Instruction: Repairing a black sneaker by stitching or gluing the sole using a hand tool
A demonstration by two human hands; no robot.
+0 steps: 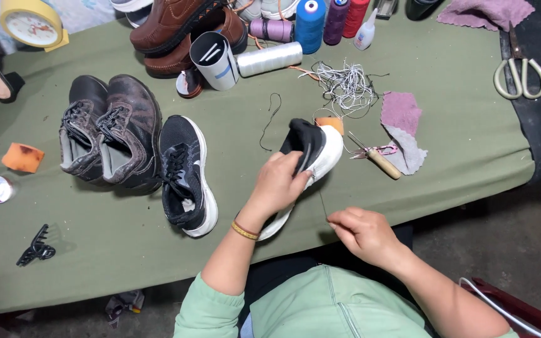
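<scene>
- The left hand (281, 181) was clamped around a black-and-white sneaker (311, 153), fingers wrapped over its upper, holding it up off the table (458, 125) near the near edge.
- The right hand (361, 231) sat just beside and below, past the near edge, its fingers pinched together on a thin dark thread (322, 203) that ran up toward the sneaker's sole.
- Whether a needle sat in that pinch could not be told.
- The sneaker's long axis ran on a slant, toe pointing to the far right, heel down toward the person's lap.
- It lay up and left of the right hand; the left hand was on it, so by far the nearer.
- Its mate, a second sneaker (186, 175), lay flat to the left, sole to the right, long axis toward the far edge.
- A pair of worn brown shoes (111, 128) lay touching that mate on its left.
- An awl (380, 161) with a wooden handle lay just right of the held sneaker, on pink cloth scraps (403, 128).
- A tangle of white thread (345, 84) lay beyond, with thread spools (311, 22) along the far edge.
- Scissors (520, 72) lay near the far right corner.
- An orange sponge (23, 156) and a black hair clip (36, 248) lay toward the left edge.
</scene>
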